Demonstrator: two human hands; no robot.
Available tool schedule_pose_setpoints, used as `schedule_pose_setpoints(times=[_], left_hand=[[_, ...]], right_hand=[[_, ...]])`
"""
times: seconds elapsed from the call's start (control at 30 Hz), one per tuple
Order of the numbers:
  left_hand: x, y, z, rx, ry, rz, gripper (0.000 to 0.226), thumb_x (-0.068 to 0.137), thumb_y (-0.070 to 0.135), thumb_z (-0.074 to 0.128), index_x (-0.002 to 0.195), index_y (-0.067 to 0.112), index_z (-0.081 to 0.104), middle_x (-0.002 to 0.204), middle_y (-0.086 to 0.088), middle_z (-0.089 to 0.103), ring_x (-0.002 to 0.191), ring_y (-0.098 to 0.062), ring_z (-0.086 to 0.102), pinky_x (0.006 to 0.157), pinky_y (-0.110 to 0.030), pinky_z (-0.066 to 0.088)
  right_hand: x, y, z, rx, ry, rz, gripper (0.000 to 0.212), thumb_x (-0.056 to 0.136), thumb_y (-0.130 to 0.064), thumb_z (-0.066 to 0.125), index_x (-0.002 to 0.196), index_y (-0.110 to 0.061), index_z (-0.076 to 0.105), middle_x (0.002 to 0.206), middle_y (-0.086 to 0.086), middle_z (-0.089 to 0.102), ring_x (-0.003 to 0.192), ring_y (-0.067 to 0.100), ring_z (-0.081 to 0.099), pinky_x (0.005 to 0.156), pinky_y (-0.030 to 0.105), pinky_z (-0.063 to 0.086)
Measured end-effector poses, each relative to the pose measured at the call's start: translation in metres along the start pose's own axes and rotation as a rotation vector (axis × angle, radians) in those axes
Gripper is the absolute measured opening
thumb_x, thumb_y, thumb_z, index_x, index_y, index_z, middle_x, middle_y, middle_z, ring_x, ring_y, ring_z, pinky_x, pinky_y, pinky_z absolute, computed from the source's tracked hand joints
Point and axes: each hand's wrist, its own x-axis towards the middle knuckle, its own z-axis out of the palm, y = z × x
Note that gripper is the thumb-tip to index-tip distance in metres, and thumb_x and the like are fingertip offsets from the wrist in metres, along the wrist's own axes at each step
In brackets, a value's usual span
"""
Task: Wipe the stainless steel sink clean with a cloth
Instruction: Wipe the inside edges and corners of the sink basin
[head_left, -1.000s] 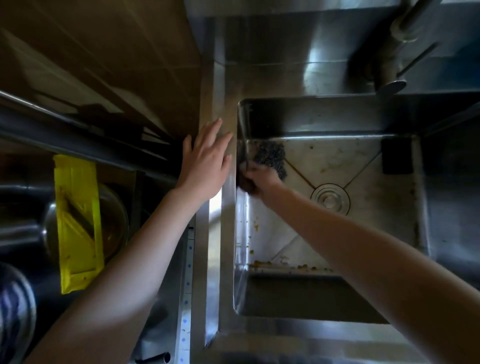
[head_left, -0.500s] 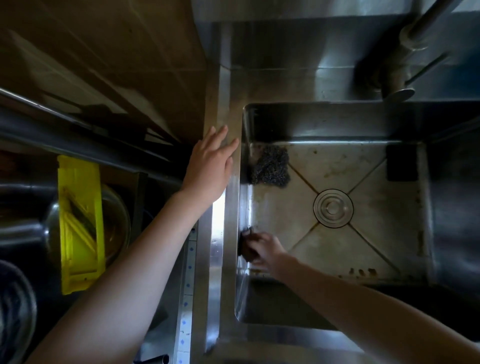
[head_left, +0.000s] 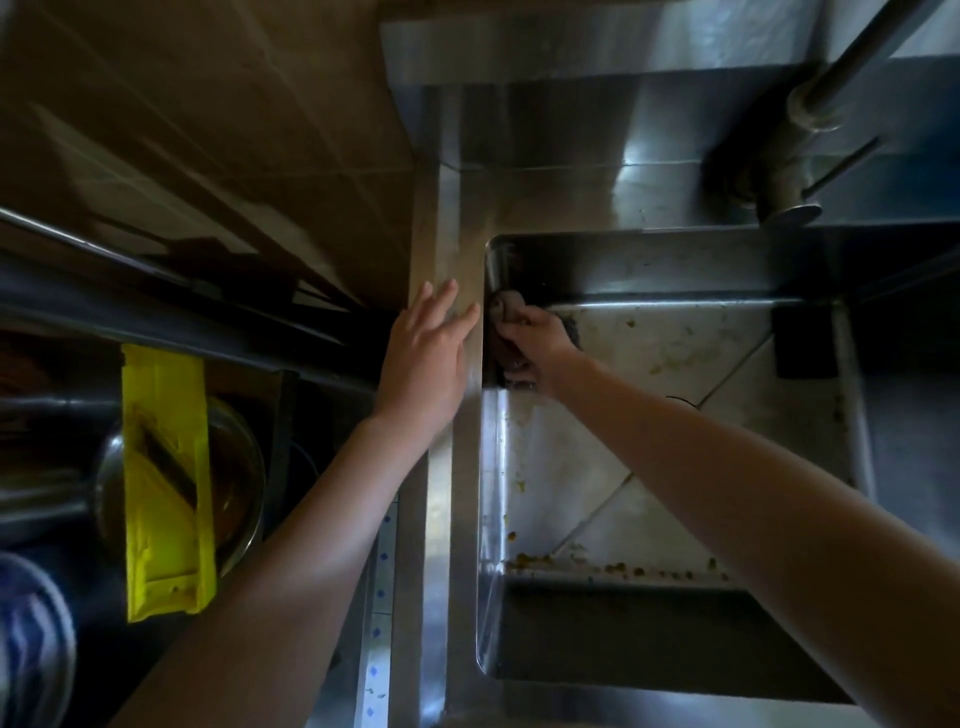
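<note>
Sink (head_left: 465, 519): stainless steel, square basin. The pale floor has diagonal creases and smears, with yellow-green food bits strewn along its near edge and left side.
Cloth (head_left: 505, 310): a dark, bunched wad pressed against the sink's left wall near the far-left corner, mostly hidden by the hand.
Right hand (head_left: 537, 335): inside the sink, fingers curled round the cloth.
Left hand (head_left: 428, 348): flat on the sink's left rim, fingers straight and slightly spread.
Faucet (head_left: 784, 182): behind the sink's far rim.
Yellow slicer (head_left: 166, 478): left of the sink, lying across a metal bowl (head_left: 239, 483).
</note>
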Motion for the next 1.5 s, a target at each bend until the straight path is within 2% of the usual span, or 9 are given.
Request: schedule_pose_setpoints(times=[0.27,0.43,0.63,0.77,0.93,1.03,1.2,1.33,1.5], left_hand=[[0.002,-0.002,0.000,-0.002,-0.009,0.000,0.039,0.096,0.009,0.042,0.134,0.016,0.051,0.152,-0.008,0.031,0.142,-0.031,0.018,0.113,-0.043,0.018],[0.002,-0.002,0.001,-0.002,-0.009,-0.002,0.040,0.096,0.009,0.044,0.134,0.017,0.051,0.152,-0.007,0.031,0.143,-0.030,0.017,0.113,-0.042,0.017],[0.002,-0.003,0.001,0.023,-0.016,-0.003,0.042,0.096,0.010,0.043,0.136,0.020,0.048,0.153,-0.004,0.029,0.143,-0.028,0.016,0.113,-0.042,0.017],[0.002,-0.003,0.003,0.028,-0.003,-0.017,0.044,0.096,0.008,0.044,0.137,0.022,0.046,0.154,-0.001,0.027,0.144,-0.025,0.014,0.114,-0.038,0.014],[0.002,-0.003,0.004,0.008,0.003,-0.019,0.046,0.096,0.006,0.044,0.138,0.023,0.045,0.154,0.000,0.026,0.144,-0.024,0.012,0.114,-0.037,0.013],[0.002,-0.004,0.004,0.007,0.004,-0.013,0.048,0.094,0.004,0.044,0.138,0.022,0.046,0.154,-0.001,0.027,0.144,-0.025,0.013,0.114,-0.037,0.013],[0.003,-0.005,0.004,0.014,-0.004,0.002,0.047,0.093,0.002,0.044,0.136,0.020,0.048,0.153,-0.003,0.029,0.143,-0.027,0.015,0.114,-0.039,0.015],[0.003,-0.006,0.004,0.015,-0.011,0.015,0.046,0.093,0.003,0.045,0.136,0.019,0.049,0.152,-0.005,0.030,0.143,-0.029,0.017,0.113,-0.042,0.018],[0.004,-0.008,0.004,0.029,-0.030,0.008,0.053,0.091,-0.001,0.048,0.138,0.022,0.045,0.154,-0.003,0.026,0.144,-0.027,0.012,0.115,-0.044,0.019]], right_hand=[[-0.059,0.120,-0.009,-0.132,-0.018,0.182,0.020,0.087,-0.011,0.063,0.106,-0.009,0.060,0.090,0.012,0.064,0.079,0.023,0.063,0.057,0.029,0.047],[-0.102,0.162,-0.011,-0.048,-0.020,0.284,0.021,0.083,0.002,0.064,0.071,-0.016,0.063,0.062,0.004,0.061,0.054,0.014,0.059,0.050,0.022,0.044],[-0.062,0.070,-0.006,-0.036,-0.027,-0.064,0.011,0.085,0.008,0.059,0.078,-0.001,0.062,0.045,-0.011,0.058,0.039,-0.003,0.053,0.038,0.010,0.038],[-0.021,-0.007,0.001,0.147,0.006,-0.124,0.017,0.088,-0.006,0.062,0.105,-0.008,0.065,0.084,0.004,0.066,0.070,0.012,0.060,0.060,0.021,0.048],[-0.004,-0.044,0.001,0.140,0.038,-0.112,0.023,0.089,-0.012,0.062,0.112,-0.009,0.063,0.093,0.006,0.064,0.076,0.015,0.061,0.062,0.020,0.051],[-0.014,-0.012,0.000,0.065,0.017,-0.108,0.009,0.089,-0.011,0.062,0.092,-0.020,0.064,0.088,0.004,0.064,0.066,0.007,0.060,0.049,0.015,0.047],[-0.061,0.076,-0.010,-0.058,-0.056,-0.021,0.013,0.089,-0.003,0.061,0.080,-0.011,0.063,0.059,0.003,0.058,0.036,-0.001,0.053,0.035,0.011,0.039],[-0.105,0.152,-0.017,-0.109,-0.111,0.146,0.026,0.085,0.009,0.059,0.069,-0.011,0.060,0.047,-0.006,0.057,0.040,0.001,0.054,0.038,0.012,0.040],[-0.128,0.184,-0.018,-0.126,-0.097,0.221,0.005,0.081,0.004,0.067,0.082,0.000,0.069,0.061,0.006,0.061,0.060,0.021,0.060,0.057,0.025,0.047]])
